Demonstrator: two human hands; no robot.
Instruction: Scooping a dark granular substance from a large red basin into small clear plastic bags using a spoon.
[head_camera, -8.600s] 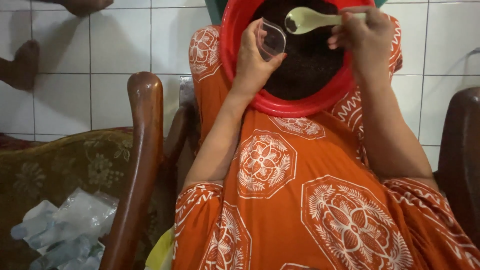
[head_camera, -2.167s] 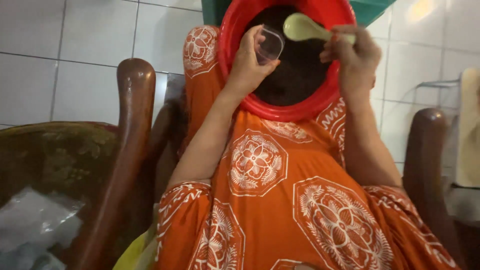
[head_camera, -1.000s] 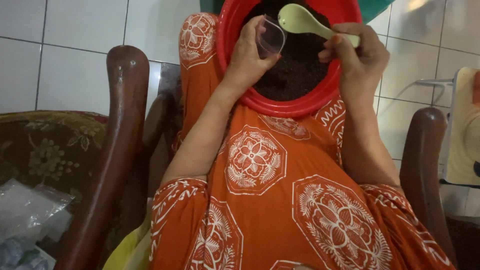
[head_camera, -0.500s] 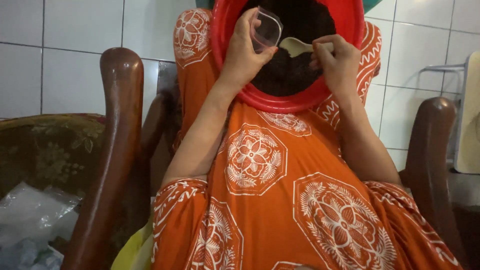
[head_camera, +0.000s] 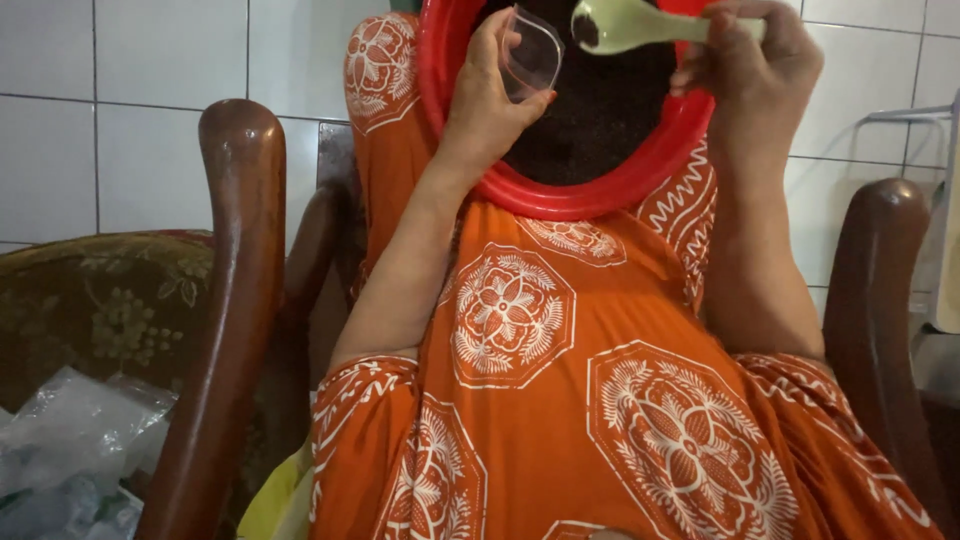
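- Hands first: left hand pinches a small clear cup by its edge, thumb on one side and fingers curled round the other, tilted with its mouth toward the top of the frame. Right hand is closed on the handle of a pale green spoon, bowl pointing left, just beside the cup but not touching it.
- Both sit at the top centre of the frame over a red basin of dark, grainy stuff. The basin rests on the lap, on the orange patterned dress.
- Biggest risk imo: there's a dark blob at the spoon's tip. The cup's mouth is small and the spoon bowl looks about as wide, so a bit of wobble and the stuff lands outside the cup. Over the basin that's fine, but nearer the rim it goes on the dress.
- That cup looks thin and flimsy. Squeeze harder and it could buckle or pop out of the pinch and drop into the dark mass.
- It's tilted too, so anything put in could slide back out if the tilt grows.
- Basin isn't on a table, only on a lap between the wooden chair arms. A knee shifting or a wrist leaning on the near rim could tip it toward the tiled floor.
- Plastic bags at lower left are well apart, no worry there.
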